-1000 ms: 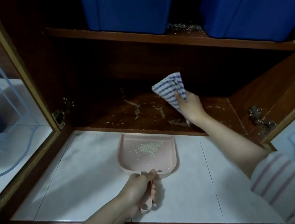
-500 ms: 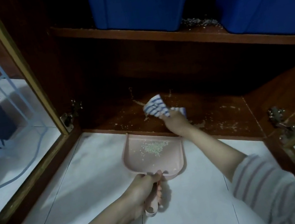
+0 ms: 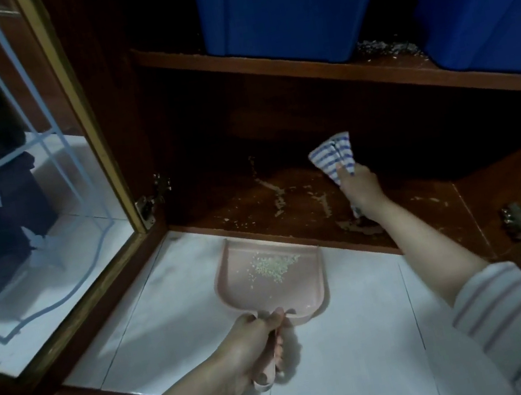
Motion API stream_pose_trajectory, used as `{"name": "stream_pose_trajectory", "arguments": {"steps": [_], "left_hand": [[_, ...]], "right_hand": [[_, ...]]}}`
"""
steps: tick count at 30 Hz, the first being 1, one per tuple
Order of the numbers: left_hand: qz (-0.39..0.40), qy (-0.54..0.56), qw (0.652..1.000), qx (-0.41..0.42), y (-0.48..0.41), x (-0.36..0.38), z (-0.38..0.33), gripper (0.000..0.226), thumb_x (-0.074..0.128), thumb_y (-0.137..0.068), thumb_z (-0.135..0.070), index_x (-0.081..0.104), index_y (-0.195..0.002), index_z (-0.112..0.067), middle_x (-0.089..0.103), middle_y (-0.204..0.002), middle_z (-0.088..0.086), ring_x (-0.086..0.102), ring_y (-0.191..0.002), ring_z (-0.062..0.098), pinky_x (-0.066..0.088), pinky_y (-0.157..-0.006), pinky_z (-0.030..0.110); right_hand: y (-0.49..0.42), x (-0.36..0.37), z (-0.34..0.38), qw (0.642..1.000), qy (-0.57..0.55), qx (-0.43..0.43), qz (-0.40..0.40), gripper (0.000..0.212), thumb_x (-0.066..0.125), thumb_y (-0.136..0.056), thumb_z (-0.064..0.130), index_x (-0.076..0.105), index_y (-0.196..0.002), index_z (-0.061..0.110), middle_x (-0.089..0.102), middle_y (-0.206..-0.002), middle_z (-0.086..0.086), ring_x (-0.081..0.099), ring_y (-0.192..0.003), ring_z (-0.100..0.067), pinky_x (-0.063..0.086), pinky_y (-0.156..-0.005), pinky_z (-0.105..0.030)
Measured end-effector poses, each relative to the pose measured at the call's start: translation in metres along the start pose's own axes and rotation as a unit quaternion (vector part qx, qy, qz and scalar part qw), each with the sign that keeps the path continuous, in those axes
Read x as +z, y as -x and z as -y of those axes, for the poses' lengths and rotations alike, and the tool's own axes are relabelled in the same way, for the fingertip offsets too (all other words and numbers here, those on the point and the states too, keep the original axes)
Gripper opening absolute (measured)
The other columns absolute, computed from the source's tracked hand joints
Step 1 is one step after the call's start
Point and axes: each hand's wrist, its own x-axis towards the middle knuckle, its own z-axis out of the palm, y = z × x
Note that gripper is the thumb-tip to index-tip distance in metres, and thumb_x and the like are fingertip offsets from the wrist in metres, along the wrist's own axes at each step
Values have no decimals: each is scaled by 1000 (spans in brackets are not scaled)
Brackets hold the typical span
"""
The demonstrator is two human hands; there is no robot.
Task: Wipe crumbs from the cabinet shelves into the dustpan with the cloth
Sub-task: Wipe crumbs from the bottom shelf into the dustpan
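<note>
Gripping the handle of the pink dustpan (image 3: 268, 277), the left hand (image 3: 254, 348) has its fingers curled tight around it, thumb on top. The pan lies flat on the white counter (image 3: 346, 338), its open lip touching the front edge of the lower shelf (image 3: 253, 205). A small heap of pale crumbs (image 3: 272, 264) sits inside, near the lip. The right hand (image 3: 360, 188) reaches into the cabinet and rests on the shelf, fingers closed on the blue-striped cloth (image 3: 333, 156); a bunch of it sticks up above the knuckles and an end shows below the wrist. More crumbs streak the shelf left of the cloth, and a smear, possibly crumbs too, lies just under the wrist in shadow. Two blue bins (image 3: 280, 2) stand on the upper shelf (image 3: 298, 67), with crumbs between them. At left, the glass door (image 3: 18, 191) stands open.
</note>
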Motion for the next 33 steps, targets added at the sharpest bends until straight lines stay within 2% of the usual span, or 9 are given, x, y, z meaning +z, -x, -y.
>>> {"name": "stream_pose_trajectory", "arguments": {"steps": [3, 7, 10, 16, 19, 21, 25, 28, 33], "left_hand": [[2, 3, 1000, 0, 0, -17, -5, 35, 41, -100, -19, 52, -69, -6, 44, -52, 7, 41, -45, 18, 23, -53, 28], [-17, -25, 1000, 4, 3, -31, -14, 29, 45, -98, -24, 54, -75, -7, 49, -57, 7, 51, -59, 24, 27, -60, 29], [-18, -44, 999, -4, 3, -37, -18, 37, 45, -98, -23, 51, -65, -9, 48, -50, 5, 45, -46, 18, 30, -51, 28], [-7, -35, 999, 0, -3, -39, -17, 34, 43, -99, -18, 51, -68, -6, 47, -48, 3, 43, -39, 14, 34, -39, 23], [-8, -22, 1000, -2, -5, -40, -17, 34, 42, -99, -16, 51, -69, -6, 47, -47, 2, 43, -38, 14, 34, -37, 21], [-4, -18, 1000, -8, -6, -40, -15, 32, 43, -99, -17, 52, -70, -7, 47, -48, 2, 43, -38, 14, 30, -41, 23], [-14, -33, 999, 1, -8, -41, -13, 34, 44, -98, -21, 53, -68, -9, 49, -47, 0, 44, -38, 13, 21, -49, 27], [-12, -53, 998, 11, -3, -39, -14, 35, 41, -99, -22, 50, -67, -12, 49, -44, -3, 44, -34, 9, 20, -39, 20], [-17, -78, 997, 22, 5, -51, -17, 25, 41, -99, -24, 52, -81, -10, 57, -55, -2, 55, -46, 10, 27, -38, 16]], "right_hand": [[-11, 8, -11, 993, 109, 34, 40, 40, 34, -100, 36, 50, -131, 15, 52, -132, -18, 46, -122, -36, 35, -102, -37], [-15, 38, -5, 979, 194, 7, 64, 47, 32, -101, 34, 41, -139, 8, 42, -141, -17, 35, -132, -33, 28, -105, -35], [-11, 57, 17, 985, 141, -5, 97, 51, 34, -101, 37, 35, -142, 6, 37, -146, -16, 30, -137, -33, 29, -110, -43], [22, 97, 51, 954, 209, -114, 180, 52, 29, -102, 38, 28, -147, 11, 20, -156, -12, 13, -144, -26, 6, -115, -32], [47, 106, 59, 952, 160, -152, 212, 47, 34, -101, 37, 42, -139, 11, 39, -144, -12, 26, -138, -27, 20, -111, -31], [61, 108, 59, 960, 101, -142, 219, 43, 38, -99, 39, 57, -121, 6, 51, -115, -11, 44, -122, -28, 34, -96, -31], [68, 93, 56, 955, -111, -42, 273, 48, 43, -98, 36, 65, -101, -6, 68, -104, -18, 67, -91, -29, 50, -72, -27], [61, 73, 65, 951, -215, 5, 220, 37, 43, -100, 28, 63, -107, -2, 66, -100, -13, 65, -70, -11, 52, -60, -14], [26, 59, 67, 987, -145, -6, 68, 46, 43, -98, 38, 65, -92, -2, 67, -98, -22, 64, -95, -37, 51, -81, -41]]}}
